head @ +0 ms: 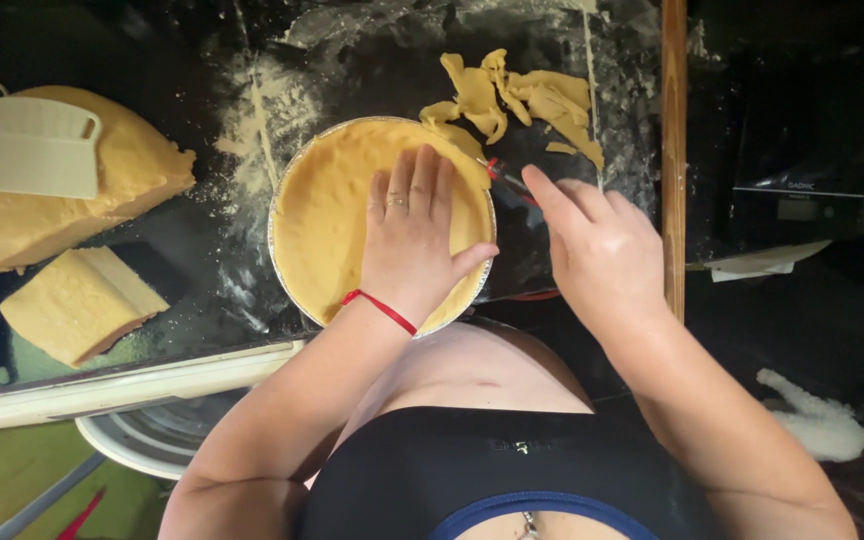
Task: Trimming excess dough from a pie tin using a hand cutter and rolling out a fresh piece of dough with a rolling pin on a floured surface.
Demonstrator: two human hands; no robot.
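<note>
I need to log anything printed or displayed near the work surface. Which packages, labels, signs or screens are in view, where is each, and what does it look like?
Black appliance: far right, past the wooden strip; dark, boxy, small pale label on its front.
Small display: under that label; dim grey rectangle, looks unlit.
No packages or signs are in view.

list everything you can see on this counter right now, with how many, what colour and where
pie tin: one, silver, centre, lined with yellow dough
dough scraps: one pile, yellow, behind the tin
dough blocks: two, yellow, far left
scraper: one, white, lying on the larger block
knife: one, red handle, at the tin's right rim
flour: white dusting on the dark counter
scale: one, black, right
left hand: flat on the dough in the tin, red wrist string
right hand: on the knife
</note>
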